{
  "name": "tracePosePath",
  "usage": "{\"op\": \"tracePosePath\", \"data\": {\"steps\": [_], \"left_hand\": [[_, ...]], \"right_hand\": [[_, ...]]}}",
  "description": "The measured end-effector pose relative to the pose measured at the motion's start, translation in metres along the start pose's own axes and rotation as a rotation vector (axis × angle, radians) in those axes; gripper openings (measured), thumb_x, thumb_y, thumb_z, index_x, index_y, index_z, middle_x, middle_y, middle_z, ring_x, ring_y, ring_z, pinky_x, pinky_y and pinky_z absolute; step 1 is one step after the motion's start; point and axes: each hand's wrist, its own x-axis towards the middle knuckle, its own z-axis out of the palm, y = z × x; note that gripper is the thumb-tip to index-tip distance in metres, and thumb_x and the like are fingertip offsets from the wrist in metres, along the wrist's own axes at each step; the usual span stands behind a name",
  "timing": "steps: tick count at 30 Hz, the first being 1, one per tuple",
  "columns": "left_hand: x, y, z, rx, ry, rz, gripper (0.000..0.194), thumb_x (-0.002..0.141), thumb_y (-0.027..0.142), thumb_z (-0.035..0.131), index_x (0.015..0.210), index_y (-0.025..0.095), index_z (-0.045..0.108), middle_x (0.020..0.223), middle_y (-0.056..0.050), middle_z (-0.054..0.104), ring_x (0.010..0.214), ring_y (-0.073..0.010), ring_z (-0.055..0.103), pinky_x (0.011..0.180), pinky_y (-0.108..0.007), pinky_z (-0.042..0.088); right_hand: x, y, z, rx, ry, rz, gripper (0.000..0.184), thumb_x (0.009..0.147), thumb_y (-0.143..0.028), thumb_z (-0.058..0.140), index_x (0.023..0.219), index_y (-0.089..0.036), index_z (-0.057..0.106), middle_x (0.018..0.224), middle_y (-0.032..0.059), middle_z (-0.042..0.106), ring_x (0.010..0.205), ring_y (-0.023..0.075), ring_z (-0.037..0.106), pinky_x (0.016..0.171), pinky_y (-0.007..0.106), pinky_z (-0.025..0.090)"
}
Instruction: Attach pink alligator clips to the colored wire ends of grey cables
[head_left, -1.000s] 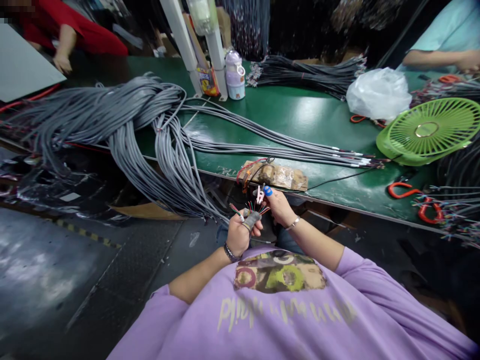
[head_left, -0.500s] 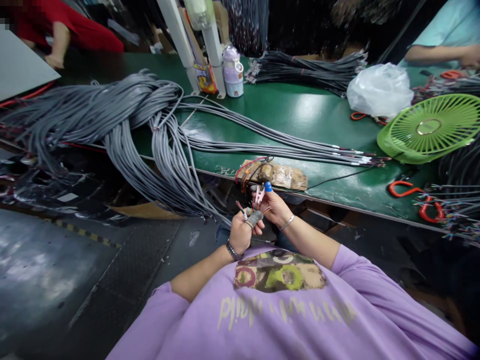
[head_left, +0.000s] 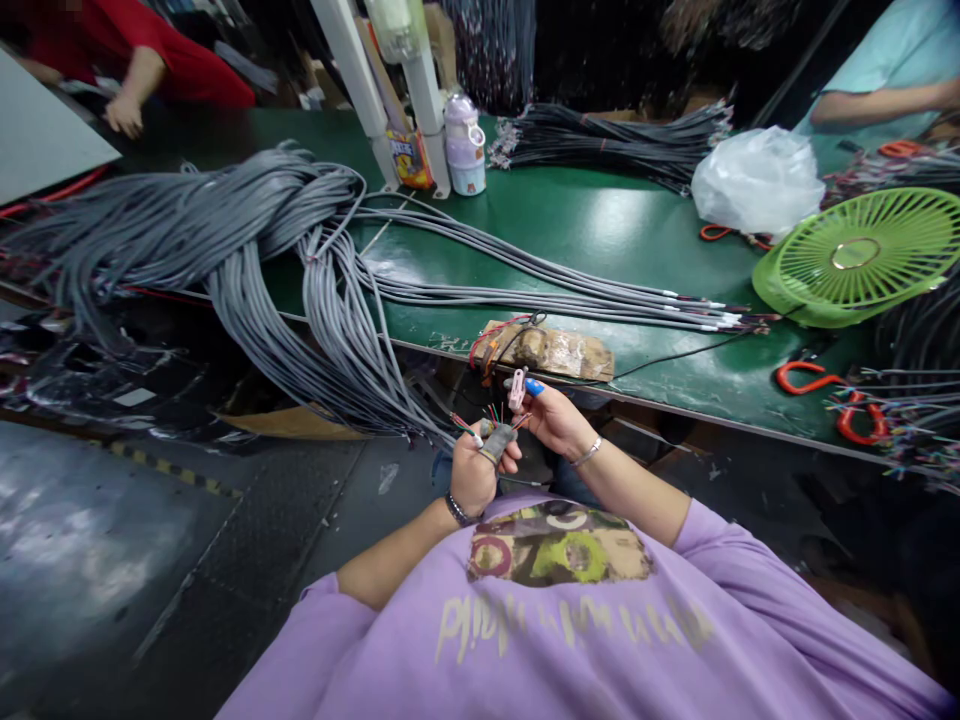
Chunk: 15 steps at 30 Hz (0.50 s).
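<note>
Close to the table's front edge, my left hand (head_left: 474, 478) is closed round the end of a grey cable, with thin coloured wires (head_left: 466, 428) fanning out above the fingers. Grey covers wrap some of its fingertips. Just right of it, my right hand (head_left: 561, 422) pinches a small pink plastic tool (head_left: 517, 388), whose exact kind I cannot make out. A blue cover (head_left: 533, 386) sits on one of that hand's fingertips. Behind the left hand, a thick bundle of grey cables (head_left: 330, 300) droops over the table edge.
On the green table (head_left: 630, 230) lie a taped wooden block (head_left: 566, 352), a green fan (head_left: 855, 255), a plastic bag (head_left: 757, 180), black cables (head_left: 607, 145) and red-handled tools (head_left: 862, 418). A lilac bottle (head_left: 466, 145) stands by a post. Two other people work across the table.
My right hand has shifted slightly right and down, and the pink tool has turned upright. My left hand has moved slightly left. The red-sleeved person's hand has moved right.
</note>
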Motion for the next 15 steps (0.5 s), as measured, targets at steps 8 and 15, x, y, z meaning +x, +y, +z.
{"op": "tracePosePath", "data": {"steps": [8,15], "left_hand": [[0.006,0.005,0.004,-0.038,0.016,0.01,0.028,0.075,0.042,0.066,0.07,0.016,0.057,0.054,0.001,0.062,0.037,-0.0065,0.05,0.036,-0.018,0.032],[0.007,0.001,0.005,-0.045,0.028,-0.007,0.028,0.074,0.041,0.066,0.069,0.016,0.056,0.055,0.002,0.062,0.037,-0.0064,0.05,0.036,-0.018,0.032]], "right_hand": [[0.004,0.008,-0.007,-0.173,0.141,-0.19,0.044,0.072,-0.061,0.065,0.071,-0.016,0.063,0.065,0.0006,0.06,0.057,0.0096,0.05,0.056,0.023,0.043],[0.011,0.005,0.002,0.088,0.095,0.022,0.037,0.077,-0.054,0.065,0.077,-0.017,0.065,0.068,0.0005,0.063,0.06,0.0112,0.054,0.06,0.024,0.047]]}}
